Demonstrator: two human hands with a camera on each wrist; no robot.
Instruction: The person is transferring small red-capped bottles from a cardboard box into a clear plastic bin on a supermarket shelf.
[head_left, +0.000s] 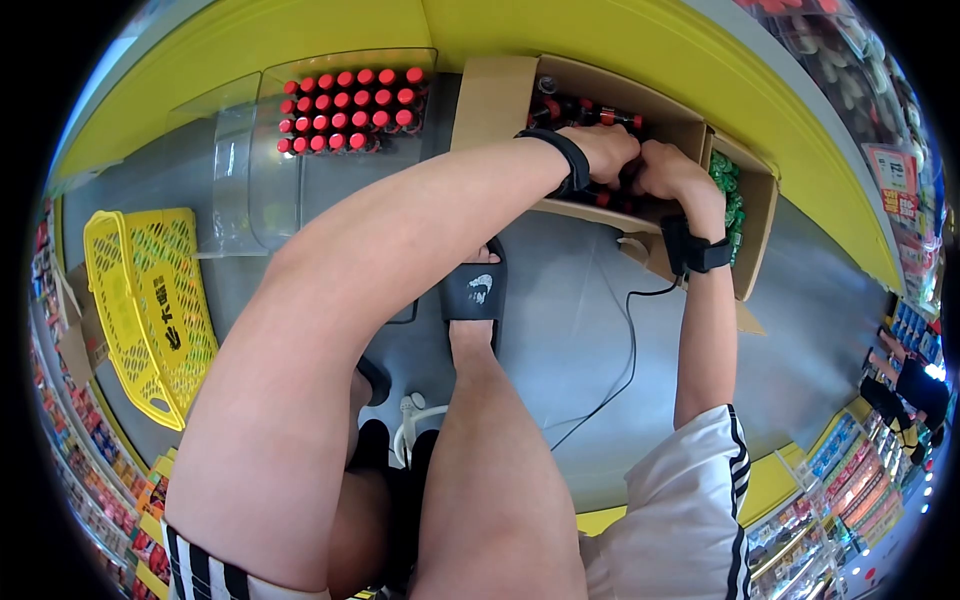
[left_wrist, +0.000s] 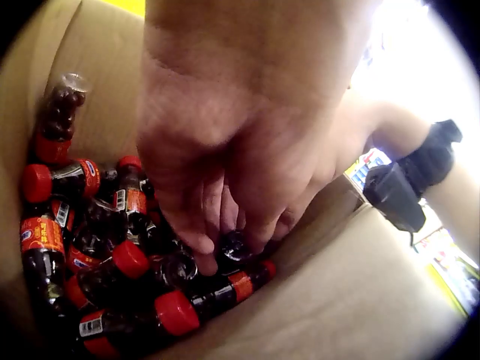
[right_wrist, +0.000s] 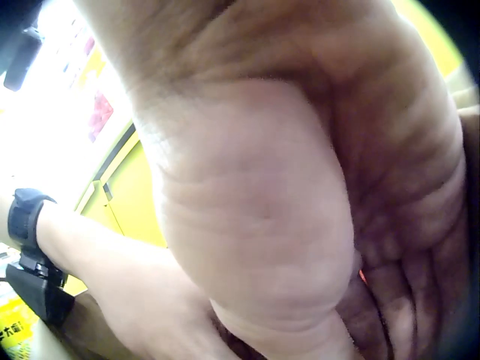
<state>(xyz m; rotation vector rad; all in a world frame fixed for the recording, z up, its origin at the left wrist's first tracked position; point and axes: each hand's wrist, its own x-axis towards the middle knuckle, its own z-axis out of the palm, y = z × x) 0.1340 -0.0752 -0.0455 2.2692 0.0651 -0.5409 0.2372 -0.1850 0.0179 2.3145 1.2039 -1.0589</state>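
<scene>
Both hands reach into an open cardboard box (head_left: pixel 493 105) that holds small dark bottles with red caps (left_wrist: pixel 131 259) and orange-red labels, lying in a jumble. Fingers of my left hand (head_left: pixel 605 150) point down among them, with the clear round end of one bottle (left_wrist: pixel 235 246) right between the fingertips in the left wrist view. Close beside it, my right hand (head_left: pixel 672 172) has its fingers bent in toward the palm. A sliver of red shows between its thumb and fingers in the right wrist view; I cannot tell whether either hand grips a bottle.
A clear plastic bin (head_left: pixel 232 185) on the left holds rows of upright red-capped bottles (head_left: pixel 362 98). Green-wrapped items (head_left: pixel 727 180) fill the box's right section. A yellow basket (head_left: pixel 185 345) stands at far left. A black cable (head_left: pixel 632 345) trails from the right wrist across the floor.
</scene>
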